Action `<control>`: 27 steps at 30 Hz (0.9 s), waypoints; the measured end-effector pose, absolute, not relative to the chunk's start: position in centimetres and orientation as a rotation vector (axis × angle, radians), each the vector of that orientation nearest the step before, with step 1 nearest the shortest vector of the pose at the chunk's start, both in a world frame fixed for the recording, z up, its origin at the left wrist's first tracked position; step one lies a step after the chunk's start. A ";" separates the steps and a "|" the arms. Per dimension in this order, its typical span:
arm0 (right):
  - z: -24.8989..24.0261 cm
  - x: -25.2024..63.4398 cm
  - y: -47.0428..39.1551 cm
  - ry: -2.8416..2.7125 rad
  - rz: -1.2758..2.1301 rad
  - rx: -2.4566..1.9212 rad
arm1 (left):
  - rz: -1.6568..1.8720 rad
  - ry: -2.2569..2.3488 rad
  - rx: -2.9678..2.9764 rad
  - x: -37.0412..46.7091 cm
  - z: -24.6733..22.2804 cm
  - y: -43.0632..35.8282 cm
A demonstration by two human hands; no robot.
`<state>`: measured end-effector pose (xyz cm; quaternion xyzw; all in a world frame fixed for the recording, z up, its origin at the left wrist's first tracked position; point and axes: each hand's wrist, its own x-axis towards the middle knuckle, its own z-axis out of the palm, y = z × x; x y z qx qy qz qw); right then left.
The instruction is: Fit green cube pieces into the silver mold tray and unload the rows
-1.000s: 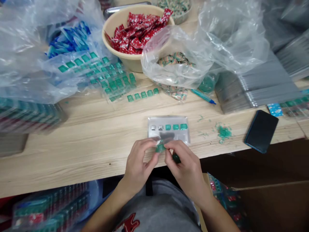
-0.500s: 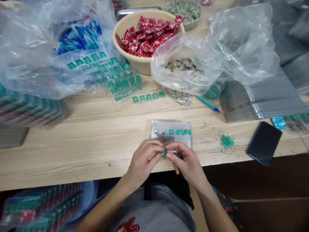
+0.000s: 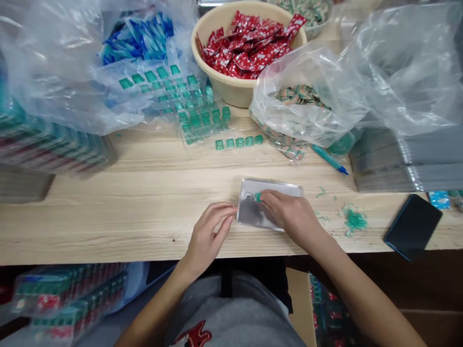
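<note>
A shallow clear plastic tray [image 3: 253, 214] lies on the wooden table in front of me. My right hand [image 3: 289, 212] reaches over it, fingertips pinched on a small translucent green block [image 3: 258, 196] at the row of slots along the tray's far side. To its left in that row, a clear slot [image 3: 248, 196] shows; my hand hides the slots to the right. Beside the tray's left edge is my left hand [image 3: 211, 229], its fingers extended and thumb apart, fingertips at the tray's edge and holding nothing.
Beyond the tray lie green block strips [image 3: 202, 118], a tub [image 3: 224, 91] of red packets and an open plastic bag [image 3: 307, 115] of small wrapped pieces. To the right are a blue pen [image 3: 329, 159], green scraps [image 3: 354, 219], a phone [image 3: 413, 226] and stacked grey trays [image 3: 379, 164].
My hands have parted. The right one has moved from the tray's near edge to its far row with a green block; the left has shifted to the tray's left edge.
</note>
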<state>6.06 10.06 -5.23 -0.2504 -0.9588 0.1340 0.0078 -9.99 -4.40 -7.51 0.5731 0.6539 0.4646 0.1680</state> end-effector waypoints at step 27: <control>-2.6 9.3 3.3 -1.681 1.829 -0.688 | 1.241 1.763 2.039 -6.8 -3.1 -3.5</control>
